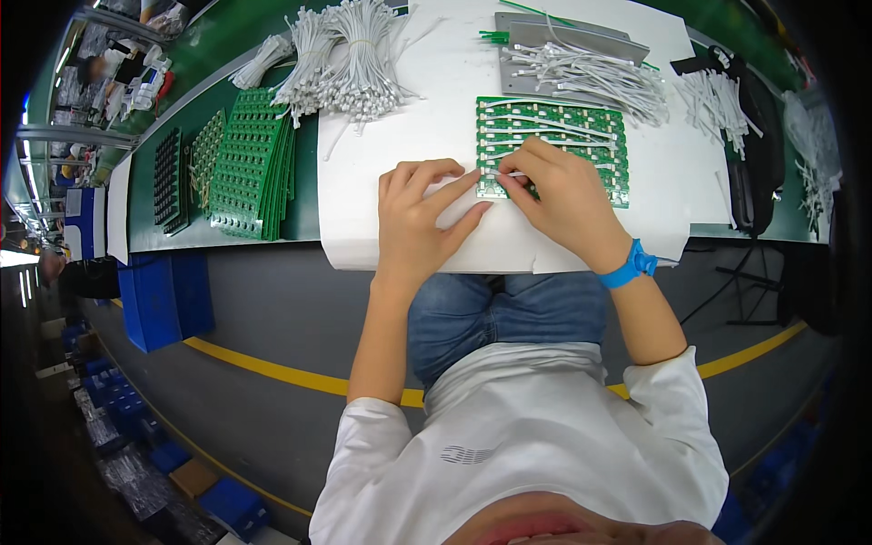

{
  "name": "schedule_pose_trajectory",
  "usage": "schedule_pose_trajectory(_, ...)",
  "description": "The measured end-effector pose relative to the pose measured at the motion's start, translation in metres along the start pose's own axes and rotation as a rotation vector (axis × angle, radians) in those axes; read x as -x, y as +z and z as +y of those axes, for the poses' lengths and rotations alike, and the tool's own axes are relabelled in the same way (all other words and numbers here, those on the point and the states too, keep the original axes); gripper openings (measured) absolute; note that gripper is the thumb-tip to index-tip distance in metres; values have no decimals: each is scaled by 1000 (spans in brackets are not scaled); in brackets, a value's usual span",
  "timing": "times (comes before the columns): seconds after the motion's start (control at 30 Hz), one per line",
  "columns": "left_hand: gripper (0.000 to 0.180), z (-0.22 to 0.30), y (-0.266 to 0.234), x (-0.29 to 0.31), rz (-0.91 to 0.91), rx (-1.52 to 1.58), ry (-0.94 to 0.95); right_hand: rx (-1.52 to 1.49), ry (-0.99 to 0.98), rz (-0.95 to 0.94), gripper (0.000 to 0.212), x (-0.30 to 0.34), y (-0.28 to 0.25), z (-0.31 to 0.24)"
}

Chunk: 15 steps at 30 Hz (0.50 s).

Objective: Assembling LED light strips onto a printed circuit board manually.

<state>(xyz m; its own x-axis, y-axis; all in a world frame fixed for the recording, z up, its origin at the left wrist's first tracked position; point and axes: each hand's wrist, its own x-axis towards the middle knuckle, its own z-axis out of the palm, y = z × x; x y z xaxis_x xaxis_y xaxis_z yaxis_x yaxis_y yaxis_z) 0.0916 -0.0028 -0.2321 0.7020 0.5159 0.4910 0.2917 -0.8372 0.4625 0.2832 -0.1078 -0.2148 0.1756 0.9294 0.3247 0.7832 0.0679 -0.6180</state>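
Circuit board [619,188], one; two hands: right hand [559,186] pinching one white cable [503,173], left hand [418,207] spread at board edge.

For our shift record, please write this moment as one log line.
left hand: at left edge of green circuit board | right hand: pinching white cable | white sheet: under board
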Motion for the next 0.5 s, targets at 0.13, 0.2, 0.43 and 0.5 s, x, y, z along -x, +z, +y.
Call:
schedule_pose_trajectory(0.13, 38, -1, 1, 0, -16, 3, -28, 69, 34, 7, 10, -5, 8, -5)
schedule_pose_trajectory(0.2, 36, -1, 1, 1, -27, 6, -40, 105, 58, 8, 9, -6, 10, -8)
schedule_pose_trajectory(0.43, 34, 3, 3, 0, 10, -12, -42, 34, 73, 13, 8, -5, 12, -1)
schedule_pose_trajectory(0.5, 33, 0, 2, 1, -26, -18, -41, 20, 79, 17, 8, -4, 12, 0)
